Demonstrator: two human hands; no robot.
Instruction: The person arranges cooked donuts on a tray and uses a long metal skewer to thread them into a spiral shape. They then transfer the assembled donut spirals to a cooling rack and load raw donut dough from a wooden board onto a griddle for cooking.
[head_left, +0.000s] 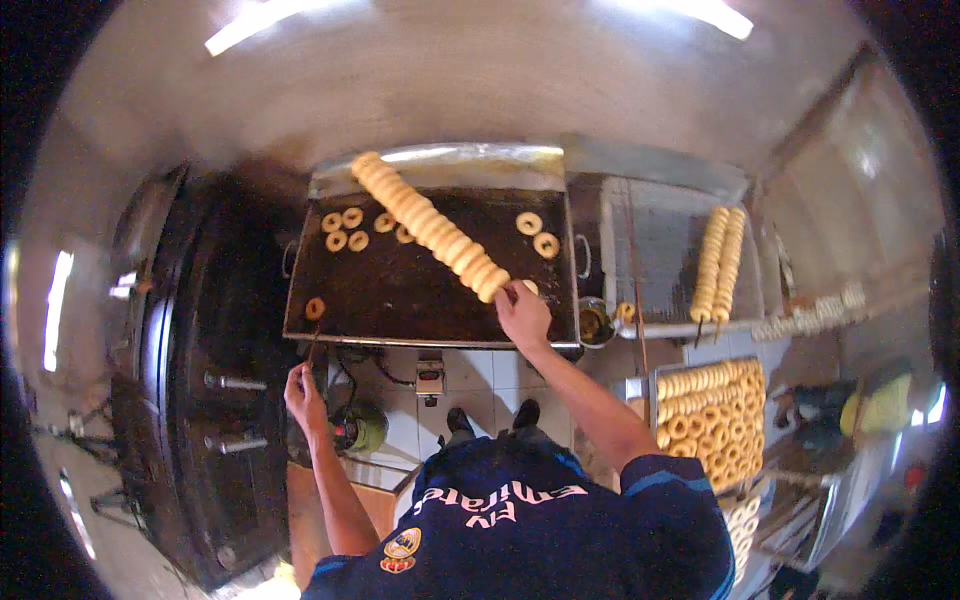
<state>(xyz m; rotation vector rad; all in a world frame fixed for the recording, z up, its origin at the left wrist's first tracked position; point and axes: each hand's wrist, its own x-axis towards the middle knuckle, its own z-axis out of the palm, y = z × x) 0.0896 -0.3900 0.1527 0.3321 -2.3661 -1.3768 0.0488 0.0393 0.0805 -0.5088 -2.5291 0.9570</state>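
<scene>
My right hand (525, 315) is closed round the near end of a long skewer of pale dough rings (430, 225), which slants up and left over a wide fryer (420, 343) of dark oil. The rod inside the rings is hidden. My left hand (306, 395) pinches a thin stick (313, 347) just in front of the fryer's left corner. At the stick's far end is a browner ring (315, 308). Several loose rings lie in the oil at the far left, and a ring (529, 223) with another floats at the far right.
Right of the fryer, a metal tray (660, 270) holds two more loaded skewers (718, 265). A small pot (597, 325) stands between them. Below is a rack tray full of rings (712, 425). A dark oven (215, 440) stands at left, a green gas cylinder (370, 428) beneath.
</scene>
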